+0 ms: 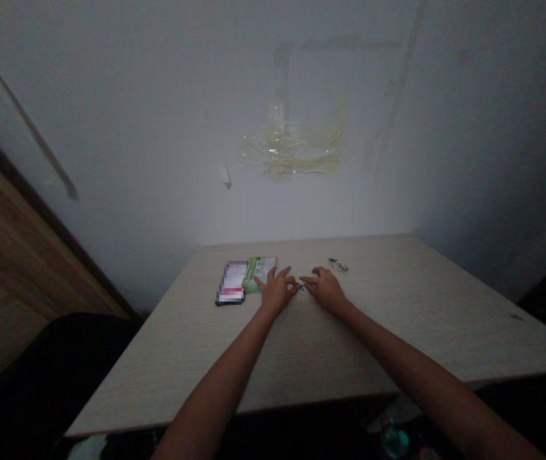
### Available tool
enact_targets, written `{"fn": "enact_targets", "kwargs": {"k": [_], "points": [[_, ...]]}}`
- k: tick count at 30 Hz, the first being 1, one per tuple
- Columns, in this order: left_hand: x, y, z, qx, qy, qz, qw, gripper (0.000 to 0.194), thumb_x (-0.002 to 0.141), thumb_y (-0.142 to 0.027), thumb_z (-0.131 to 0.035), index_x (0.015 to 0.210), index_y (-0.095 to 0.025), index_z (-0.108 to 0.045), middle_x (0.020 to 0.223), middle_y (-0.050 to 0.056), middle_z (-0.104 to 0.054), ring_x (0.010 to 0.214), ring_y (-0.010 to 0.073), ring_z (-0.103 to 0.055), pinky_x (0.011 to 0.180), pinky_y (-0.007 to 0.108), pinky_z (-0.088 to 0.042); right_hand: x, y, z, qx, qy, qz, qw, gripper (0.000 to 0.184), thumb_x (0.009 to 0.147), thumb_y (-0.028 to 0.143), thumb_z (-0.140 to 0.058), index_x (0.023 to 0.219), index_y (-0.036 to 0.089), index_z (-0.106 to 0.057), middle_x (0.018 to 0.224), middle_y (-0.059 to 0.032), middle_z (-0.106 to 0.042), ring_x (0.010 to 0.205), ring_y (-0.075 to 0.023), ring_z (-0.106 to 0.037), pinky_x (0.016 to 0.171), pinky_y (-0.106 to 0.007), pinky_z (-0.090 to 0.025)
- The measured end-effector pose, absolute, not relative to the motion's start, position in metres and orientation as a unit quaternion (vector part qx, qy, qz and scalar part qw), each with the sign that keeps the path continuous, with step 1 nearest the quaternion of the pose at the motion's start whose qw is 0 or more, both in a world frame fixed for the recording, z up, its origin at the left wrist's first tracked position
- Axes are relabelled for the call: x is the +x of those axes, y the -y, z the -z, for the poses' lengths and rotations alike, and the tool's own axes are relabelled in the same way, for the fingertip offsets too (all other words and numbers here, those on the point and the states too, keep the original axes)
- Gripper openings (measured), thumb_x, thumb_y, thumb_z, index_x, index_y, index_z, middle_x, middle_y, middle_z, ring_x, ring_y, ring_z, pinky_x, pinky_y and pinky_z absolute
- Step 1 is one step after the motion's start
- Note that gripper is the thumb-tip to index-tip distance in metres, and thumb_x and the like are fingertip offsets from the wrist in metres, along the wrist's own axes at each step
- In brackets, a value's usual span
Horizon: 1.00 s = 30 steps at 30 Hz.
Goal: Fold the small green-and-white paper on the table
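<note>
A small blue-and-white piece [302, 289] is on the table between my two hands, too small and dim to name. My left hand [279, 291] has its thumb and index finger pinched at the piece's left side, while its other fingers fan out beside a green-and-white packet [254, 271]. From the right, the fingertips of my right hand [328, 291] close in on the same piece. Fingers partly cover it, so how firmly each hand grips it is hard to see.
Left of the packet lies a dark-edged phone [231, 284] with a blurred screen. A small crumpled wrapper-like item [338, 264] rests behind my right hand. The pale wooden table [421, 306] meets a wall [158, 128] with tape stuck on it. Dark chair-like shape [62, 364] stands at left.
</note>
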State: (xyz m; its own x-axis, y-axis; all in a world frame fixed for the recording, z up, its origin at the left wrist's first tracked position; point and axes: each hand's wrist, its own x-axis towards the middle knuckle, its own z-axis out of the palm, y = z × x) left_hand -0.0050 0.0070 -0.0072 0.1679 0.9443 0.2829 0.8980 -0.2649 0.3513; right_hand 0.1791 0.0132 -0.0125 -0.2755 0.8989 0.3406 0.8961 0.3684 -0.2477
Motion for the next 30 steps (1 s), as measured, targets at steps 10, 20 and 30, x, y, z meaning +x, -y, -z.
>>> {"fn": "enact_targets", "kwargs": {"k": [10,20,30], "points": [[-0.002,0.000,0.003,0.760,-0.607,-0.228,0.042,0.015,0.088,-0.045,-0.060,0.091,-0.037,-0.073,0.146,-0.009,-0.051,0.143,0.0350,-0.025,0.102,0.083,0.002,0.175,-0.008,0.012,-0.591,0.780,-0.001,0.206,0.033,0.095,0.041,-0.051,0.125,0.041,-0.064,0.127,-0.0088,-0.055,0.116,-0.0251,-0.050,0.096,-0.038,-0.040],[-0.002,0.004,0.001,0.757,-0.613,-0.226,0.019,0.017,0.088,-0.048,-0.060,0.094,-0.041,-0.074,0.139,-0.006,-0.058,0.139,0.0338,-0.032,0.105,0.080,0.006,0.183,-0.019,0.023,-0.564,0.792,-0.035,0.232,0.033,0.091,0.038,-0.058,0.123,0.038,-0.066,0.126,-0.0094,-0.056,0.117,-0.0264,-0.050,0.098,-0.041,-0.040],[-0.003,0.002,0.005,0.742,-0.627,-0.236,0.021,0.017,0.085,-0.050,-0.063,0.096,-0.045,-0.075,0.138,-0.006,-0.058,0.137,0.0337,-0.035,0.107,0.077,0.005,0.188,-0.027,0.028,-0.526,0.796,-0.052,0.295,0.026,0.086,0.033,-0.064,0.109,0.031,-0.074,0.117,-0.0088,-0.061,0.112,-0.0245,-0.051,0.098,-0.039,-0.039]]}}
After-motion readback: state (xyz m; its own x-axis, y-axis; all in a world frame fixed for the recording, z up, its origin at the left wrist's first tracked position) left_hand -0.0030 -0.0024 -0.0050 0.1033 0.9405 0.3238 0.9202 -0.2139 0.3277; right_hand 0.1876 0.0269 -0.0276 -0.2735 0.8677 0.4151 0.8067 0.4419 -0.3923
